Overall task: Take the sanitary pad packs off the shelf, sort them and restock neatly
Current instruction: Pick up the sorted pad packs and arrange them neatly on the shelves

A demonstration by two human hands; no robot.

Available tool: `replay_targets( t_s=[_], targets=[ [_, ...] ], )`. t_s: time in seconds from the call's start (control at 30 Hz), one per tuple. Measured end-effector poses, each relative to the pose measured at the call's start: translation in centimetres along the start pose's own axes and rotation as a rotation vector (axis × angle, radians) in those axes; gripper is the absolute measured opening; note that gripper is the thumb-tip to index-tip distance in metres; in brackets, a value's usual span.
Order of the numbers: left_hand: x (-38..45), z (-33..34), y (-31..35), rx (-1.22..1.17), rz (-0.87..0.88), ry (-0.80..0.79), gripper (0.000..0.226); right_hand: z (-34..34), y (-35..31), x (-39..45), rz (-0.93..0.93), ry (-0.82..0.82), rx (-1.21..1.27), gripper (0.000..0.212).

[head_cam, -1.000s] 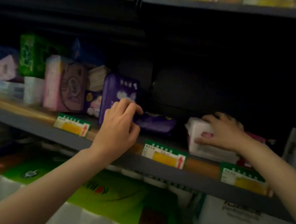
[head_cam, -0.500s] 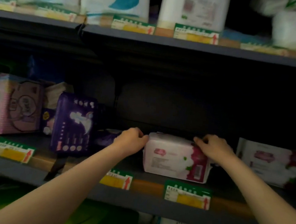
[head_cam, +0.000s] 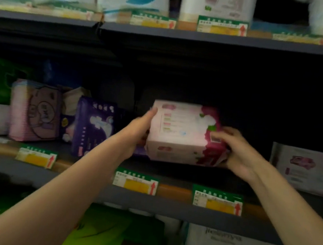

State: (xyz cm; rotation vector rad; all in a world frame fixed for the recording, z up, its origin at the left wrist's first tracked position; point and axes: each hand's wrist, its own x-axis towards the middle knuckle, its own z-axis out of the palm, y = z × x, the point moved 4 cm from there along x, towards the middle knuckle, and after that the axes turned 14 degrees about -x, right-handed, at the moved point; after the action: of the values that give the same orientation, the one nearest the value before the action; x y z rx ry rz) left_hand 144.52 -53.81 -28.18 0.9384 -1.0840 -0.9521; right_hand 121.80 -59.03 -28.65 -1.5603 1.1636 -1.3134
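Both hands' grip clamps one pink-and-white pad pack, lifted clear above the shelf.
Left hand (head_cam: 139, 129) presses straight fingers against the pad pack (head_cam: 183, 132); right hand (head_cam: 235, 150) curls round its magenta end. Beyond, the shelf (head_cam: 168, 205) holds a purple pack (head_cam: 94, 126), a pink pack (head_cam: 35, 111) and another white-and-magenta pack (head_cam: 305, 169).

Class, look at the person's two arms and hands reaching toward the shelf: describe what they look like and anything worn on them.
Both forearms are bare up to the frame's lower edge: no sleeves in view. The left hand and right hand wear no gloves, and no watch, bracelet or ring can be made out. The picture is dim and slightly blurred, so small details such as nails cannot be told.
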Motion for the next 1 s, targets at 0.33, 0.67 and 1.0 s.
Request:
replay_targets(
  t_s=[0.33, 0.67, 1.0],
  targets=[
    [-7.4, -14.0, 2.0, -0.002, 0.139, -0.136, 0.049, 9.9, -7.2, -12.2, -0.403, -0.228, 0.003, 0.054],
    [-12.4, -9.3, -4.6, 0.420, 0.093, -0.691, 0.090, 5.0, 1.1, -20.3, -0.146, -0.312, -0.546, 0.086],
    [-18.6, 1.7, -16.9, 0.289, -0.292, -0.836, 0.089, -2.0, 8.9, -23.5, 0.054, -0.377, -0.669, 0.076]
  ],
)
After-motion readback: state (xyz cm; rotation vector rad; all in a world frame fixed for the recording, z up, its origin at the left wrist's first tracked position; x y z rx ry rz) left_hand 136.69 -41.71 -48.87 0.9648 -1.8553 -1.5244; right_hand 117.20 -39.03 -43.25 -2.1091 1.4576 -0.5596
